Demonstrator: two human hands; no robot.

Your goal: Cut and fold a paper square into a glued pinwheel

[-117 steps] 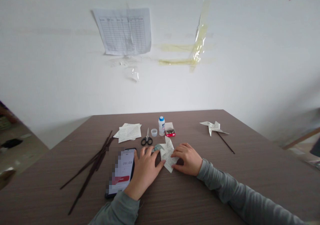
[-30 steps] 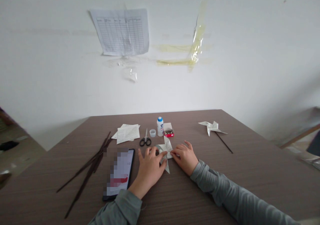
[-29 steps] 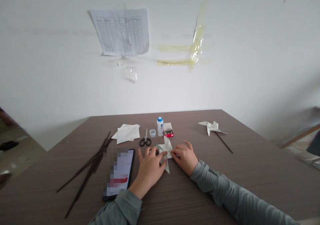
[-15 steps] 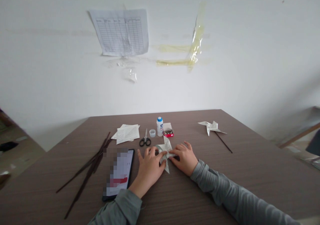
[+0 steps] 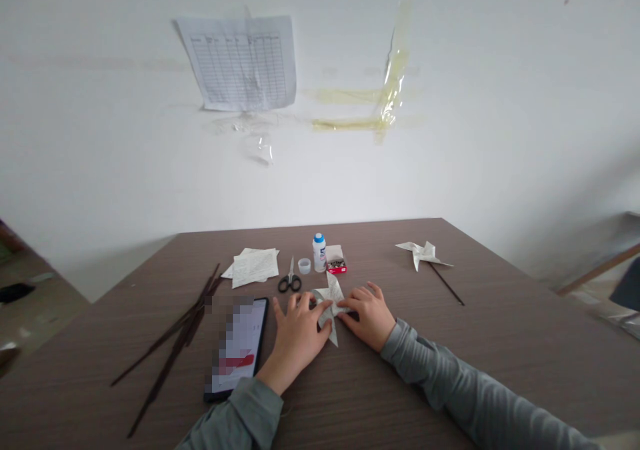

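Observation:
A white printed-paper pinwheel (image 5: 334, 293) lies on the table between my hands, its pointed blades fanning out. My left hand (image 5: 300, 330) has thumb and fingers closed on its left side, covering part of it. From the right, my right hand (image 5: 369, 313) pinches the pinwheel's right side near the centre. Just beyond it stand a white glue bottle (image 5: 319, 253) with a blue cap and a small red box (image 5: 337, 266) of metal pins or tacks. Black-handled scissors (image 5: 290, 280) and a small clear cup (image 5: 305, 266) are beside the bottle.
A phone (image 5: 240, 350) lies left of my left hand, with dark thin sticks (image 5: 175, 340) farther left. Paper squares (image 5: 256, 267) are stacked at the back. Another pinwheel (image 5: 424, 255) on a stick rests at the right. The wall (image 5: 475, 117) borders the table's far edge.

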